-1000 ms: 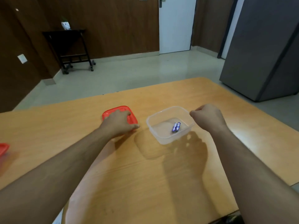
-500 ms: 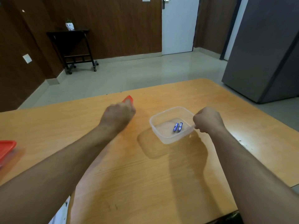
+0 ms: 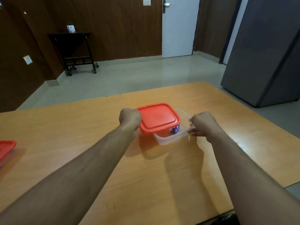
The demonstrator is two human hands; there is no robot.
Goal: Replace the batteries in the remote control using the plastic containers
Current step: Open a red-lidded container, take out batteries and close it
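Note:
A clear plastic container (image 3: 168, 139) sits on the wooden table (image 3: 146, 176) in the middle of the head view. Two blue batteries (image 3: 175, 129) lie inside it, partly hidden. A red lid (image 3: 158, 117) hovers over the container's left part, shifted left and not seated. My left hand (image 3: 129, 117) grips the lid's left edge. My right hand (image 3: 203, 124) pinches the container's right rim. No remote control is in view.
A second container with a red lid (image 3: 6, 148) pokes in at the table's left edge. Beyond the table are a grey floor, a dark trolley (image 3: 73, 51), a white door and a grey cabinet (image 3: 263, 51) at right.
My left hand lifted the red lid off the table and carried it right, over the container. My right hand kept its hold on the container's right rim.

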